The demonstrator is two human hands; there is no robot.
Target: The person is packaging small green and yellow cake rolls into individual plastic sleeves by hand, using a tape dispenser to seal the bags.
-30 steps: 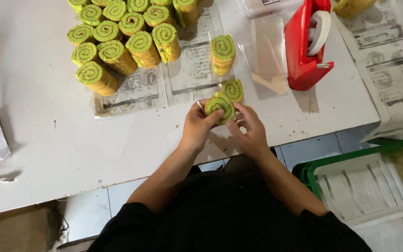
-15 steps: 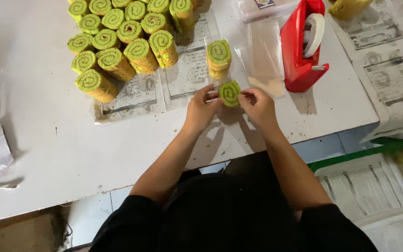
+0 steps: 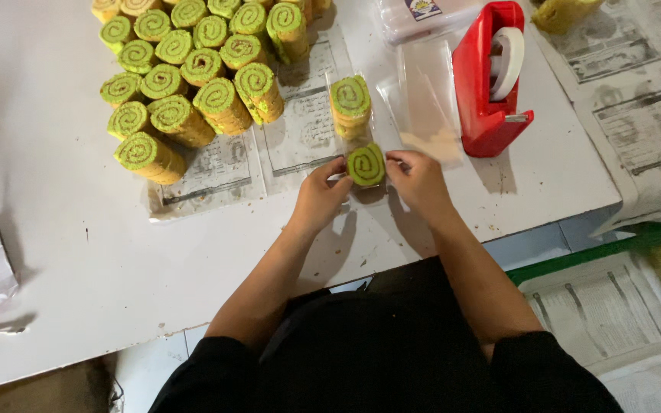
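Two hands pinch one green spiral roll slice (image 3: 366, 164) between them: left hand (image 3: 321, 195) on its left edge, right hand (image 3: 419, 181) on its right. It sits upright on the white table (image 3: 101, 260), just before a stacked pair of slices (image 3: 350, 105), left of the red tape dispenser (image 3: 488, 84).

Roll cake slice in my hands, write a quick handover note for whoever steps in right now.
Left hand and right hand: both pinch one green swirl roll slice from either side, just above the white table.
Stack of wrapped-looking slices stands just behind it on newspaper.
Big pile of rolls sits back left.
Clear plastic bags lie beside the red tape dispenser, back right.
Done: one small stack set apart.
Left: the held slice and the pile; whether the held slice is wrapped is unclear.
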